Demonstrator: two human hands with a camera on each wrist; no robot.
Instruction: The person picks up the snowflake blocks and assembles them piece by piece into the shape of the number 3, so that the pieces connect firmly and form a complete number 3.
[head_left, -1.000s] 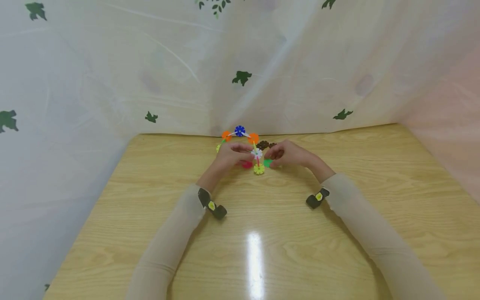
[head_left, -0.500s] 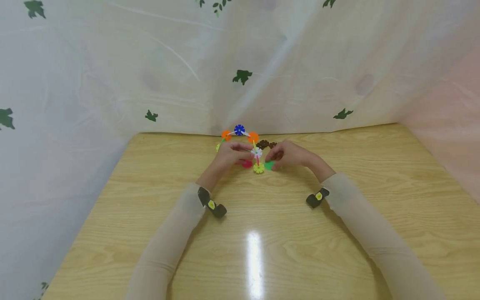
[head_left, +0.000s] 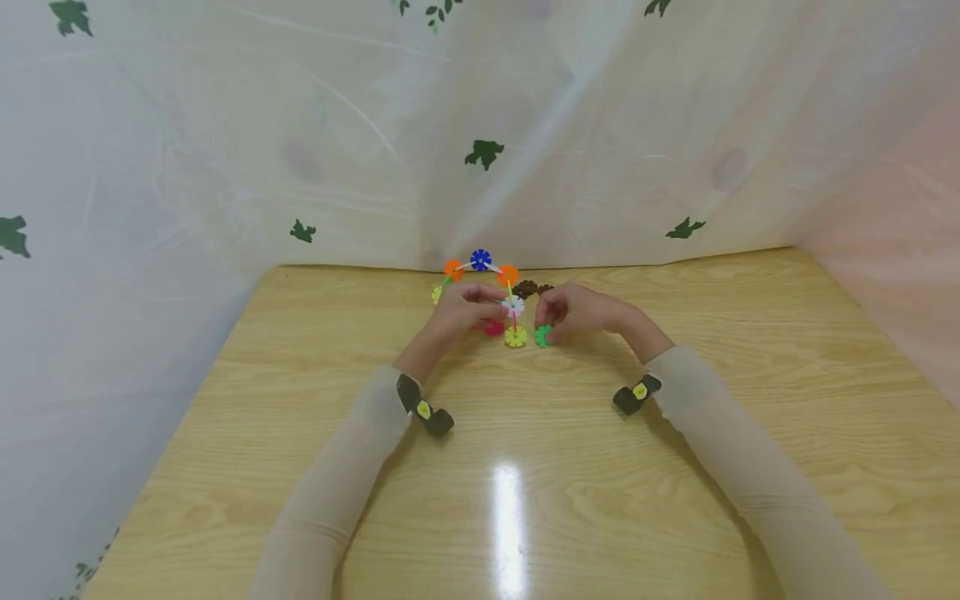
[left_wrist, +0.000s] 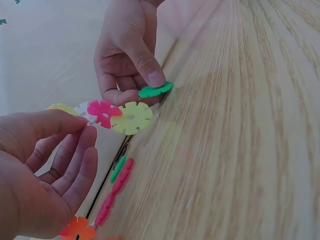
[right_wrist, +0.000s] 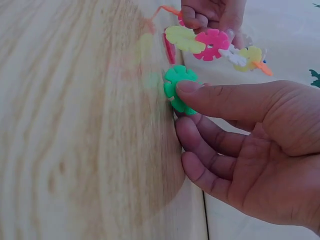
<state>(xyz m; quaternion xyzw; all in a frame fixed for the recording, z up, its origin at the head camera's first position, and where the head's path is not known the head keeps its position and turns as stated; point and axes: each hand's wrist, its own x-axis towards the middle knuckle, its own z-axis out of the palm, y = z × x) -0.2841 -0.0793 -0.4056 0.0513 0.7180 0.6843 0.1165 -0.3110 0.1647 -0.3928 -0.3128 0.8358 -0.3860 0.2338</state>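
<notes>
A chain of linked flower-shaped discs stands on the table, with a blue disc (head_left: pixel 481 260) at its top and a yellow disc (head_left: pixel 515 337) at its near end. My left hand (head_left: pixel 467 310) pinches the chain by a white disc (left_wrist: pixel 91 119), beside a pink disc (left_wrist: pixel 104 114). Just right of the yellow disc, my right hand (head_left: pixel 577 310) pinches a green disc (head_left: pixel 542 336) between thumb and fingers. In the right wrist view the green disc (right_wrist: pixel 179 89) is apart from the yellow disc (right_wrist: pixel 184 39), its face toward the camera.
Brown discs (head_left: pixel 527 289) lie behind the hands near the table's back edge. A pink disc (head_left: pixel 493 327) shows under my left hand. The wooden table (head_left: pixel 480 400) meets a pale curtain (head_left: pixel 360 167) with leaf patterns at the back.
My right hand has moved slightly right, and the green disc has moved right and a little nearer, turning its face to the head camera. My left hand keeps its hold on the chain.
</notes>
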